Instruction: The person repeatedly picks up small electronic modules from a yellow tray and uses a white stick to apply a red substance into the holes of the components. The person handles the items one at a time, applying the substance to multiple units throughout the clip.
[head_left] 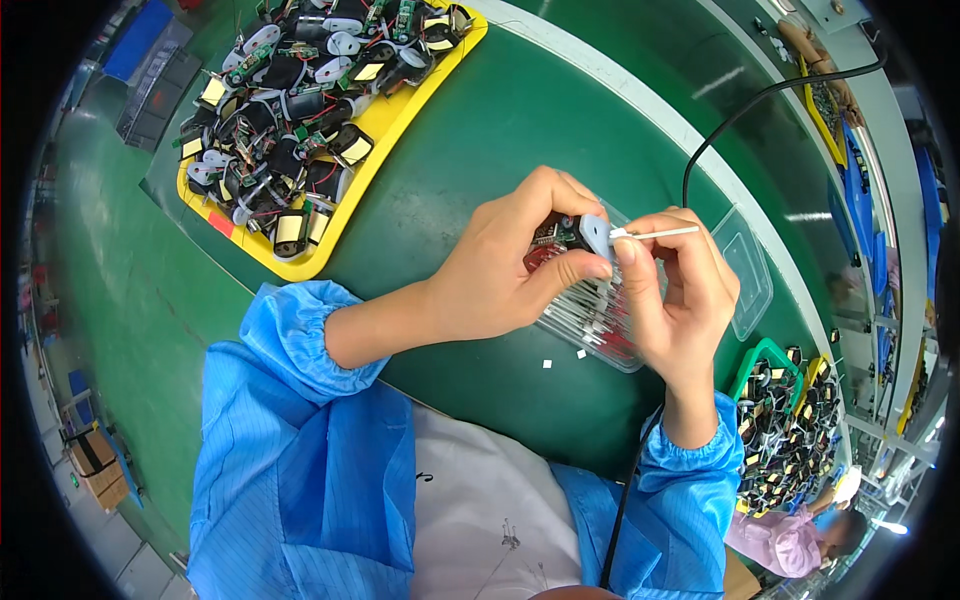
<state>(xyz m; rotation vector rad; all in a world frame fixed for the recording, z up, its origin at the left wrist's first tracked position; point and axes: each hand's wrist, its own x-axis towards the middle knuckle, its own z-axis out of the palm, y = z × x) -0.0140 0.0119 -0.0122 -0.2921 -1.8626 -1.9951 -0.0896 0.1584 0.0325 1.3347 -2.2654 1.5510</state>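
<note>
In front of my body, my left hand [490, 265] grips a small motor assembly [595, 236] with a black housing and a pale grey end cap. Thumb and index finger close around it from either side. My right hand [690, 290] pinches a thin white rod [668, 233], whose small white end piece meets the grey cap. Whether the two are joined, I cannot tell. Beneath both hands sits a clear plastic box [620, 366] of slender pale rods [590, 310] and red pieces, partly hidden by my fingers. Two tiny white squares [547, 364] lie on the green mat [470, 375].
A yellow tray [370, 175] heaped with similar assemblies stands at the far left. Right of the box lies a transparent lid [757, 285]. Behind it hangs a black cable [740, 112]. Filled green [768, 350] and yellow trays stand lower right, near a person in pink [775, 542].
</note>
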